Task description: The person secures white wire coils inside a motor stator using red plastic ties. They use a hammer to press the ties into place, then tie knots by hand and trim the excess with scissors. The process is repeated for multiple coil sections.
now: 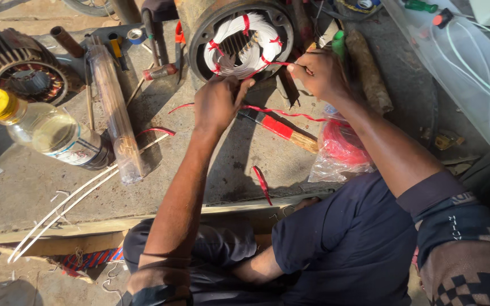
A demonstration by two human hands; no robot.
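Stators number two: one motor stator (239,37) just above both hands, its white winding ring bound by about six red ties, and a second, darker stator (21,71) far off to the left of them. One plastic bottle (46,131) lies left too. The right hand (320,73) pinches a red lacing cord (282,113) taut; the left hand (218,105) presses closed fingers against the winding's lower rim, cord trailing beneath.

Tools crowding the stator, bare floor lying below

Pliers (180,42), a hammer (163,70) and a tube (117,113) are blocking the left of the stator (239,39); a bag (341,148) is hemming the right; bare concrete (211,170) is lying open between tube and bag.
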